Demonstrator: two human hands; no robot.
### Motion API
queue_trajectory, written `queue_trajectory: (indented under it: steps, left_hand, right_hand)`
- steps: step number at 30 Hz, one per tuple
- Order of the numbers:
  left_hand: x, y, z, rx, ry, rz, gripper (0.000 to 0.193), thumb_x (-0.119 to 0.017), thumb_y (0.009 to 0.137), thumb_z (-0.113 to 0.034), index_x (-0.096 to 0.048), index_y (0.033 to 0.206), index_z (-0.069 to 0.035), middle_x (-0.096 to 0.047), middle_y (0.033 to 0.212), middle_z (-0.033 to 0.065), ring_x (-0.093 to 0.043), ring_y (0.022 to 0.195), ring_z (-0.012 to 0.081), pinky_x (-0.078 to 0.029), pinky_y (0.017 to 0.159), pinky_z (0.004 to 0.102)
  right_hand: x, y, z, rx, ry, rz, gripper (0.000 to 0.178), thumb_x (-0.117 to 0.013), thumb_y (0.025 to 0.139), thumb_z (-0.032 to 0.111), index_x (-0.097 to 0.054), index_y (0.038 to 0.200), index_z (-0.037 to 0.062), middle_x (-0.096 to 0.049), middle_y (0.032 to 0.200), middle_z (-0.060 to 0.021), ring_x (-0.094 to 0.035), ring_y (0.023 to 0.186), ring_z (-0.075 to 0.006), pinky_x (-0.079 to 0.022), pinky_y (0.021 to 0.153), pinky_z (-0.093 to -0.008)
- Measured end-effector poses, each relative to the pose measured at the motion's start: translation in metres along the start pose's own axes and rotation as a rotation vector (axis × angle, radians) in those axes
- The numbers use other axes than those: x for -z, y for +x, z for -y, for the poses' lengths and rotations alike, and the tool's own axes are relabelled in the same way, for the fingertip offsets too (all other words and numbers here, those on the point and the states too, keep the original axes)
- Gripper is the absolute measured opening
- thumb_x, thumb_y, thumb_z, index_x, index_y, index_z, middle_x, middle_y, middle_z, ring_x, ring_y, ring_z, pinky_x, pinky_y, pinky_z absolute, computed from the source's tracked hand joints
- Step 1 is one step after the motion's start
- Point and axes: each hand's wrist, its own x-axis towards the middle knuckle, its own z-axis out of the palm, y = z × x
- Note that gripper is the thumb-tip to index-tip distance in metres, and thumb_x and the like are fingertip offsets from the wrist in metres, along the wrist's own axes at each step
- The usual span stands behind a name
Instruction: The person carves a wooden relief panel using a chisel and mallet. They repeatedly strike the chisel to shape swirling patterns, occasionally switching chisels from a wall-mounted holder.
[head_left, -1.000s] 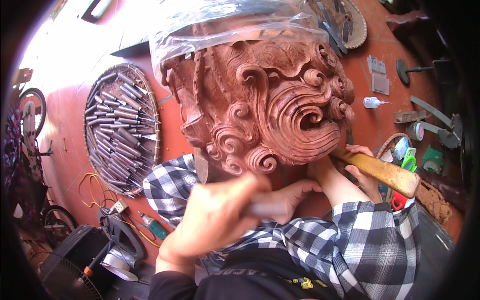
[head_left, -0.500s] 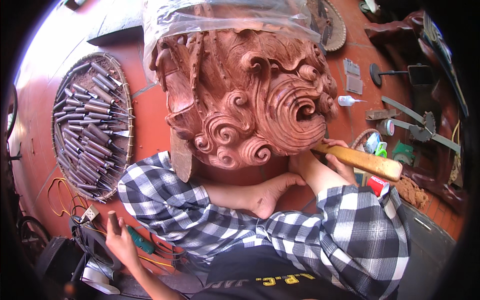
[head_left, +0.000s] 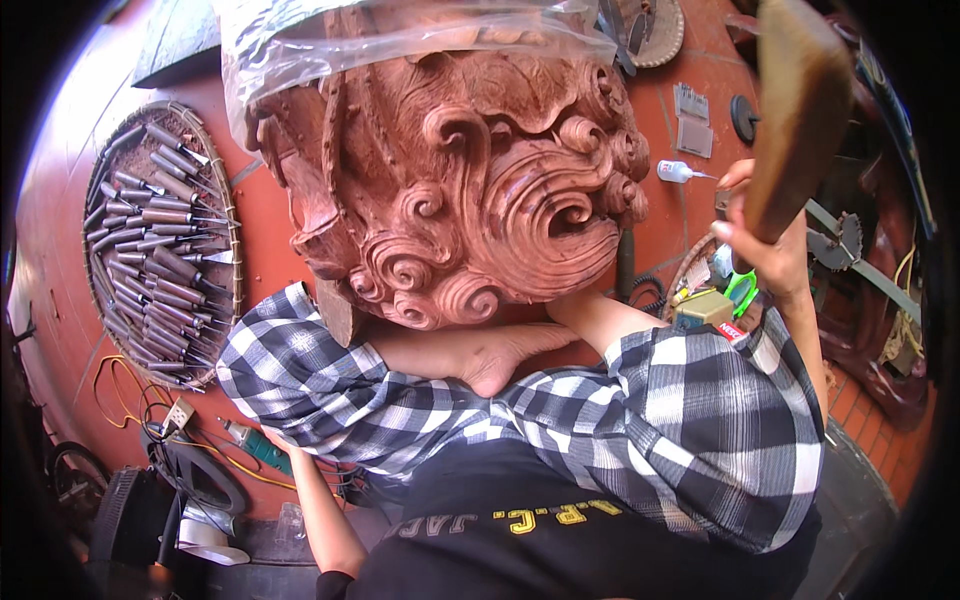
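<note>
At twelve o'clock in our view sits the reddish wood carving (head_left: 470,190), its curls and waves facing us above our crossed legs, with clear plastic sheeting (head_left: 420,50) draped over its far end. The main change is at two o'clock: half a second ago our right hand (head_left: 778,258) had the wooden club (head_left: 800,110) low beside the carving, and now we hold it up, tilted and well apart from the wood. Our fingers are closed round its lower end.

At eight o'clock, our left hand (head_left: 282,440) has gone from plain sight, where it gripped a short brown handle, to just beside the green power tool (head_left: 265,450). Our knee covers most of it, so we cannot tell whether it is open, closed or holding anything; that handle no longer shows.

For the work, we judge this to be a break between cuts, since neither hand touches the carving and no blade rests on it. The chisels (head_left: 165,265) lie in their round basket (head_left: 237,240) at nine o'clock, arranged much as they were. The glue bottle (head_left: 675,171) lies at two o'clock, nearer the carving than the club.
</note>
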Motion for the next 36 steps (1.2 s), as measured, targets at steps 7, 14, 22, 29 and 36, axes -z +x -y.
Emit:
queue_trajectory:
  steps: [7, 14, 22, 29, 36]
  left_hand:
    - [-0.003, 0.001, 0.018, 0.240, -0.132, -0.120, 0.053, -0.040, 0.102, -0.038, -0.063, 0.121, 0.005, -0.066, 0.121, 0.0252, -0.063, 0.110, 0.0359, -0.044, 0.096, 0.0465]
    - [-0.019, 0.013, 0.003, 0.265, -0.141, -0.121, 0.050, -0.042, 0.100, -0.037, -0.066, 0.109, 0.005, -0.069, 0.108, 0.0248, -0.066, 0.102, 0.0358, -0.047, 0.089, 0.0482]
    - [-0.019, 0.018, -0.004, 0.251, -0.114, -0.037, 0.048, -0.044, 0.097, -0.036, -0.071, 0.095, 0.004, -0.072, 0.094, 0.0244, -0.070, 0.092, 0.0356, -0.050, 0.080, 0.0502]
    - [0.071, 0.003, -0.139, 0.018, 0.033, -0.186, 0.038, -0.076, 0.080, -0.048, -0.077, 0.082, -0.009, -0.070, 0.078, 0.0228, -0.072, 0.083, 0.0386, -0.054, 0.074, 0.0474]
    - [0.139, 0.116, -0.291, -0.210, -0.754, -0.269, 0.042, -0.062, 0.100, -0.043, -0.064, 0.097, -0.001, -0.066, 0.074, 0.0060, -0.060, 0.063, 0.0149, -0.046, 0.059, 0.0290]
  right_hand:
    - [-0.040, 0.038, 0.057, 0.526, -0.344, 0.604, 0.047, -0.083, 0.057, 0.016, -0.064, 0.099, 0.0086, -0.069, 0.082, -0.0118, -0.069, 0.081, -0.0345, -0.054, 0.069, -0.0429]
    - [-0.056, 0.003, 0.067, 0.634, -0.651, 0.915, 0.029, -0.073, 0.060, 0.009, -0.065, 0.088, 0.0104, -0.068, 0.074, -0.0094, -0.069, 0.078, -0.0339, -0.053, 0.066, -0.0481]
    - [-0.066, -0.020, 0.069, 0.639, -0.677, 0.931, 0.029, -0.072, 0.059, 0.009, -0.064, 0.088, 0.0112, -0.069, 0.076, -0.0111, -0.069, 0.079, -0.0354, -0.052, 0.068, -0.0481]
    - [-0.071, -0.033, 0.077, 0.689, -0.789, 0.881, 0.030, -0.073, 0.057, 0.014, -0.064, 0.086, 0.0116, -0.066, 0.071, -0.0101, -0.068, 0.073, -0.0344, -0.049, 0.064, -0.0473]
    - [-0.080, -0.022, 0.096, 0.790, -0.794, 0.918, 0.028, -0.071, 0.067, 0.011, -0.067, 0.094, 0.0079, -0.068, 0.072, -0.0116, -0.070, 0.074, -0.0325, -0.052, 0.066, -0.0447]
